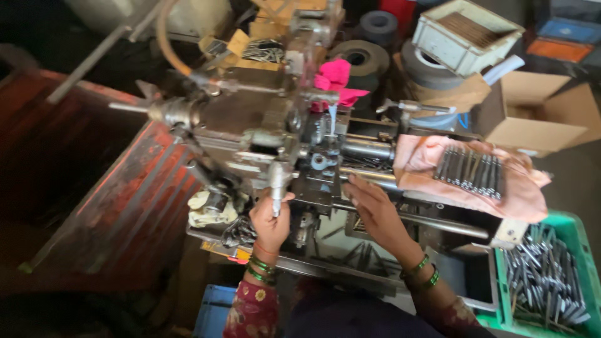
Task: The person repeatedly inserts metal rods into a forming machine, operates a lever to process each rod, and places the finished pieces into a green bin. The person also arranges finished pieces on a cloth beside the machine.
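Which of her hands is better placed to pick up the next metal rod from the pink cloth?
Probably the right hand. It lies open on the machine's bars, next to the pink cloth carrying the row of metal rods. The left hand is farther off and busy gripping the machine's handle.

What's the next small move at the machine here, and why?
Probably pull the lever with the left hand, which is already wrapped around it. The right hand lies flat by the steel bars at the machine's middle, apparently steadying the work. Finished-looking rods lie lined up on the pink cloth, so a piece seems to be in place.
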